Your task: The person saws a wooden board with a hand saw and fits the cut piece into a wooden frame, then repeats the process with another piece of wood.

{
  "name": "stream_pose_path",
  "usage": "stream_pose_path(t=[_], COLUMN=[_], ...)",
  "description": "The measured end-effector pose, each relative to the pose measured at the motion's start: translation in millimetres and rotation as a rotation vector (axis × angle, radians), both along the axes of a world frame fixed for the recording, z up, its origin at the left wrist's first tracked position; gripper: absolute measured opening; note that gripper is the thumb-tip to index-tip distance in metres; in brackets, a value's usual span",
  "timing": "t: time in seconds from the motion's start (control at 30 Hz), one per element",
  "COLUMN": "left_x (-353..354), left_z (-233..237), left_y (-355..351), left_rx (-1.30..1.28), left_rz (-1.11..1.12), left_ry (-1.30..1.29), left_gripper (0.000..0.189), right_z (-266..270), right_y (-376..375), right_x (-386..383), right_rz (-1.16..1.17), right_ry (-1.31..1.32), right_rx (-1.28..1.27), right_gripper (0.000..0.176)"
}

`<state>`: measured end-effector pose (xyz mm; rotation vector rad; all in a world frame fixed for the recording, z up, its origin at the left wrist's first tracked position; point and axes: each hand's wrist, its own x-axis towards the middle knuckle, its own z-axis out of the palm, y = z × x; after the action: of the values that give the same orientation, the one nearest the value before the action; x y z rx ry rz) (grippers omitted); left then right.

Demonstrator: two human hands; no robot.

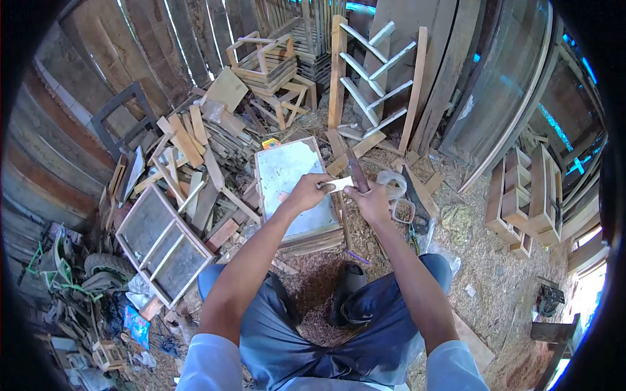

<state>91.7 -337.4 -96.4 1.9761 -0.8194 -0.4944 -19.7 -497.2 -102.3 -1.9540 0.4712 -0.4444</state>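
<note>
My left hand [309, 192] is closed, pinching a small pale block [340, 185] that looks like wood between thumb and fingers. Close on its right, my right hand [372, 203] is wrapped round a long dark-brown tool [355, 171], which points away from me; its exact kind I cannot tell. The tool's side and my right thumb are right at the pale block's end. Below both hands lies a white-topped board [287, 166] with a wooden rim, resting on a low stack in front of my knees.
Scrap wood [189, 140] is heaped at the left, beside a framed panel [163, 244]. A slatted wooden rack [378, 78] leans at the back. To the right are a small tub [403, 210], a roll of clear tape [391, 184] and wooden shelf units [525, 192]. Shavings cover the floor.
</note>
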Motion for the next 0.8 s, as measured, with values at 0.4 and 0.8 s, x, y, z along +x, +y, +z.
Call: stream_pose_path(t=[0.4,0.8], left_x=[-18.5,-12.5], left_z=[-0.6,-3.6], left_y=[-17.8,-13.6], left_rx=[0.083,0.197], left_rz=[0.084,0.187], left_ry=[-0.040,-0.169], left_gripper=[0.017,0.014], right_z=[10.4,0.2], right_y=[8.1,33.9], right_x=[-4.2,10.2], right_rz=[-0.074,-0.163], right_ry=[0.136,0.100], right_rx=[-0.265,-0.426], right_gripper=[0.027,0.026])
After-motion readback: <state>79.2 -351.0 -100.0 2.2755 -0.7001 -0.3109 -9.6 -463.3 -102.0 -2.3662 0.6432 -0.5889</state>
